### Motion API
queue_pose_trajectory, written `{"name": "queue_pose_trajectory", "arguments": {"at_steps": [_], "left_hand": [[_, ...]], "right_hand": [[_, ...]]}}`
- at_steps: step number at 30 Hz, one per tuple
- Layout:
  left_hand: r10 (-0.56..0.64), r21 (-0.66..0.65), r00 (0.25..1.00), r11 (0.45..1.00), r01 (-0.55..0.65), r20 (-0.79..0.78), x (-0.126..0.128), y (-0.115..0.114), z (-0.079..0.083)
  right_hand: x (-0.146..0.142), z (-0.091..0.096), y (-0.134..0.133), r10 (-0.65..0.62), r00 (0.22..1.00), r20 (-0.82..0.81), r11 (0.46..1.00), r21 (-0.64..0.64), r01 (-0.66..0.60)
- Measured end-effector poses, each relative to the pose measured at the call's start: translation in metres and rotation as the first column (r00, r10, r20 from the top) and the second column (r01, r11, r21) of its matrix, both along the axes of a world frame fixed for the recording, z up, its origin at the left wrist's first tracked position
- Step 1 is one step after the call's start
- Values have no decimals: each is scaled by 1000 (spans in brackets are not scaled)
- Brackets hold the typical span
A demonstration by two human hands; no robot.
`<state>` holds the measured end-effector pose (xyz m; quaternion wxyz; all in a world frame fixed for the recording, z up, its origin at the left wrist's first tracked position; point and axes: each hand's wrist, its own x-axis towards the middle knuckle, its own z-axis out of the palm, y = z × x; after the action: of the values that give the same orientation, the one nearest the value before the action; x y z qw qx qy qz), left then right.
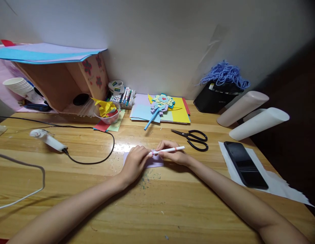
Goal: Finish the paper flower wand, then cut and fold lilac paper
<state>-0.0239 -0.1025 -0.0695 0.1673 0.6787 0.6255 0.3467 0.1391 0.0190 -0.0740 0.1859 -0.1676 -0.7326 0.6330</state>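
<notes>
A slim white marker (174, 149) with a reddish band near its end lies level between my hands. My right hand (170, 152) pinches it in thumb and fingers, its banded end sticking out to the right. My left hand (137, 157) is closed round the marker's left end, where a purplish part shows; its fingertips are partly hidden. Beneath both hands a lavender sheet of paper (155, 163) lies on the wooden table. Black-handled scissors (191, 136) rest just beyond my right hand.
Layered paper flower (162, 101) on coloured sheets (183, 113) at the back. Left: glue gun (49, 140) with black cord, tub of yellow paper scraps (107, 117), cardboard box (60, 81). Right: phone (245, 164), two white rolls (259, 123), black holder with blue yarn (210, 98).
</notes>
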Motion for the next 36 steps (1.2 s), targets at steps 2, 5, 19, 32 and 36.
{"name": "queue_pose_trajectory", "arguments": {"at_steps": [2,5,19,32,36], "left_hand": [[-36,30,999,999,36,-2,0,-1,1],[-68,71,997,995,69,-21,-2,-4,1],[352,210,924,924,-318,-147,-29,8,7],[558,346,761,822,-452,-332,-71,19,4],[430,468,893,821,-327,-130,-50,10,18]], "right_hand": [[0,1,-5,14,999,-51,1000,21,-13],[1,3,-11,40,994,-102,996,84,-32],[-8,3,-17,-282,952,123,874,442,202],[-5,12,-19,-210,913,351,956,270,116],[3,15,-14,-335,928,164,924,-133,357]]}}
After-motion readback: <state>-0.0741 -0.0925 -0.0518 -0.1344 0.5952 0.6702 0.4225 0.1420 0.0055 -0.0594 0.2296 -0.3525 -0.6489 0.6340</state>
